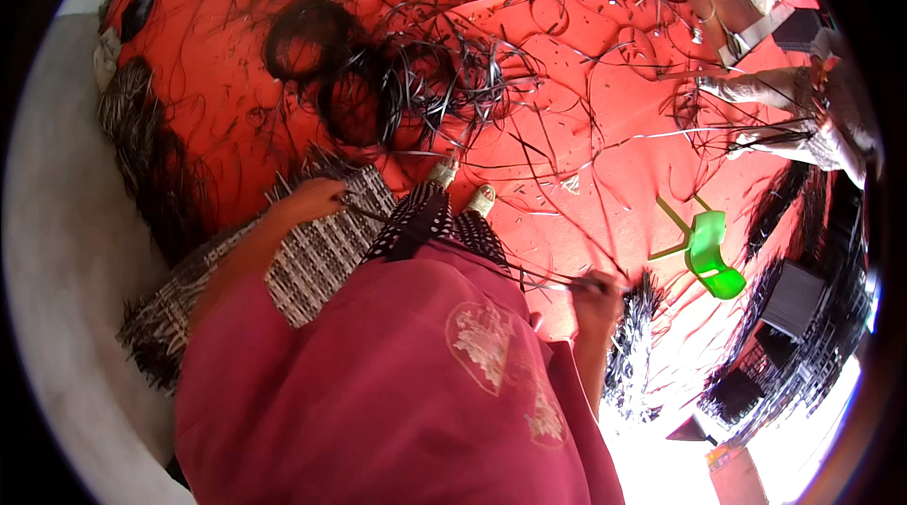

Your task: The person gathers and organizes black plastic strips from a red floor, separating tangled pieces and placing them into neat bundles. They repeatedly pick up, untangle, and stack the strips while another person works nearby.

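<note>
My left hand (pixel 319 199) is closed at the upper edge of a black-and-white woven mat (pixel 326 264), which hangs at my left side under the forearm. Dark thin strips (pixel 539 276) run from near that hand across my lap to my right hand (pixel 597 299). The right fingers are wrapped round their ends, off to the right of my body. Just beside the right hand is a bristly bundle of black strips (pixel 635 344). Exactly how the left fingertips grip is too small to make out.
Tangled coils of black strips (pixel 430 80) lie on the red floor (pixel 557 165) ahead, with loose strands around. A green child's chair (pixel 710 255) stands at the right. Another person's legs (pixel 765 89) are at the far right. Dark woven pieces (pixel 794 299) sit lower right.
</note>
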Available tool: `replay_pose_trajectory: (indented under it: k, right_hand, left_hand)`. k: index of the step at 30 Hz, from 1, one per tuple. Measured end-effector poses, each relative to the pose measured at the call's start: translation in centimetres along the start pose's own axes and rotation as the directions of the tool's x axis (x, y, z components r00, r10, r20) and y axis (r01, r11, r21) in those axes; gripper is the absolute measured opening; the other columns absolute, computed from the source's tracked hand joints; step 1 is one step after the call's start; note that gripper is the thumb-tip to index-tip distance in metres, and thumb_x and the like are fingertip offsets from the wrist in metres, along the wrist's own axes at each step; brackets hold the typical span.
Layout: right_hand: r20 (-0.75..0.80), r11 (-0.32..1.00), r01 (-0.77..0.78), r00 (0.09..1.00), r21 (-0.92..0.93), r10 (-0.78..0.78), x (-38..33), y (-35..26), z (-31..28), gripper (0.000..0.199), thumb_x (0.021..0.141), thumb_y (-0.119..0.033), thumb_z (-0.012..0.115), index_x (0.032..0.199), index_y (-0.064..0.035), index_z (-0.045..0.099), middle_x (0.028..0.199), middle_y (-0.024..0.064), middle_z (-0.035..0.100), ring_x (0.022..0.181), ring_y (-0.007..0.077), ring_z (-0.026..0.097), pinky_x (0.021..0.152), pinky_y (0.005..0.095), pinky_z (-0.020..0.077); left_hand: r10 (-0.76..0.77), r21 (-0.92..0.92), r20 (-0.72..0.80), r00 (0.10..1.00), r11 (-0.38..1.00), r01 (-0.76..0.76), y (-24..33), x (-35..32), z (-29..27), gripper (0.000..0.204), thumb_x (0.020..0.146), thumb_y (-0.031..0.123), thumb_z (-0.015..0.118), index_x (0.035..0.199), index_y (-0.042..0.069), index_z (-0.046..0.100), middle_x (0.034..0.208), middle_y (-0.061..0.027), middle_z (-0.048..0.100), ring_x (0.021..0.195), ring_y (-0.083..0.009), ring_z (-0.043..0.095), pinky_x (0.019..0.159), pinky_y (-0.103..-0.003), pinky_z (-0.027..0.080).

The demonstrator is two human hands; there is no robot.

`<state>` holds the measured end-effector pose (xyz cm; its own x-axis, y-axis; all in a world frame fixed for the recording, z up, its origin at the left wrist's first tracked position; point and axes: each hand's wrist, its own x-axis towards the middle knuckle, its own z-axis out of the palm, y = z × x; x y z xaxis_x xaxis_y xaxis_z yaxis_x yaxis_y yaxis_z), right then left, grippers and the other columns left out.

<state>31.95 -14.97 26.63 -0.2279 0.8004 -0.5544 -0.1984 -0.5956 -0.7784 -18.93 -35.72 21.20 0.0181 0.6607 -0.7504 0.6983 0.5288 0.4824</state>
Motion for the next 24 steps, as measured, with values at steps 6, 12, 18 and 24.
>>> replay_pose_trajectory:
  k: [6, 12, 18, 24]
  right_hand:
    - [0.273, 0.522, -0.784, 0.611, 0.335, 0.743, 7.4, 8.9, 6.1, 0.023, 0.087, -0.028, 0.050, 0.077, -0.0077, 0.056, 0.075, 0.0082, 0.059, 0.066, 0.0188, 0.051, 0.065, 0.0366, 0.0419]
    - [-0.016, 0.450, -0.888, 0.454, -0.096, 0.891, 15.5, 9.4, 9.6, 0.026, 0.087, -0.033, 0.049, 0.080, -0.0099, 0.059, 0.074, 0.0041, 0.060, 0.070, 0.0184, 0.056, 0.064, 0.0359, 0.0458]
    - [0.184, -0.579, 0.576, 0.783, -0.578, 0.595, 36.2, 11.7, 13.0, 0.044, 0.077, -0.049, 0.053, 0.081, -0.0062, 0.063, 0.080, 0.0132, 0.064, 0.067, 0.0280, 0.062, 0.059, 0.0432, 0.0488]
    - [0.609, -0.518, 0.672, 0.726, -0.529, 0.320, 63.5, 25.4, 32.2, 0.031, 0.087, -0.033, 0.041, 0.094, -0.0071, 0.055, 0.081, 0.0203, 0.060, 0.075, 0.0346, 0.060, 0.063, 0.0459, 0.0477]
  left_hand:
    - [-0.498, 0.002, 0.281, 0.820, 0.855, 0.518, -4.1, -14.7, 0.0, 0.030, 0.075, 0.026, 0.059, 0.055, 0.003, 0.060, 0.048, -0.0071, 0.055, 0.048, -0.0165, 0.054, 0.056, -0.035, 0.045]
    - [-0.540, 0.000, 0.181, 0.822, 0.836, 0.549, -12.2, -19.2, 8.8, 0.031, 0.074, 0.033, 0.064, 0.068, 0.003, 0.061, 0.060, -0.0116, 0.056, 0.056, -0.0231, 0.055, 0.057, -0.039, 0.046]
    - [-0.614, -0.403, 0.095, 0.783, 0.696, 0.594, -7.3, -1.8, 5.2, 0.026, 0.079, 0.026, 0.060, 0.091, 0.003, 0.060, 0.081, -0.0144, 0.057, 0.077, -0.0322, 0.054, 0.066, -0.045, 0.043]
    - [-0.356, -0.587, -0.440, 0.824, 0.809, 0.035, -3.6, 17.4, 9.4, 0.026, 0.067, 0.017, 0.068, 0.076, 0.001, 0.049, 0.076, -0.0165, 0.045, 0.073, -0.0348, 0.045, 0.064, -0.042, 0.036]
